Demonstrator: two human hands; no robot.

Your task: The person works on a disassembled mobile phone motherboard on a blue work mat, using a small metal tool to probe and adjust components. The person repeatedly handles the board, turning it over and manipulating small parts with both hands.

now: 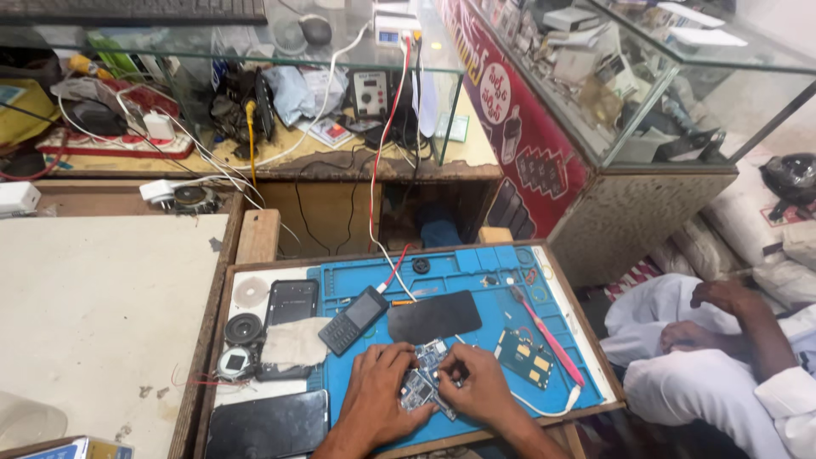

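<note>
Both my hands rest on a blue work mat (476, 272) in a wooden tray. My left hand (376, 398) and my right hand (478, 384) pinch a small phone circuit board (422, 381) from either side, holding it low over the mat. Just beyond the hands lie a dark keypad phone (352, 320), a black flat back cover (433, 316) and a second circuit board with yellow pads (524, 357). A pink-handled tool (548, 338) lies diagonally at the right of the mat.
A black phone shell (291, 304), a cloth (294, 343), round parts (243, 328) and a dark phone (269, 423) sit left of the mat. Red and white wires (380, 170) run down from the cluttered bench. A glass display case (612, 76) stands right. Another person in white (722, 365) lies beside it.
</note>
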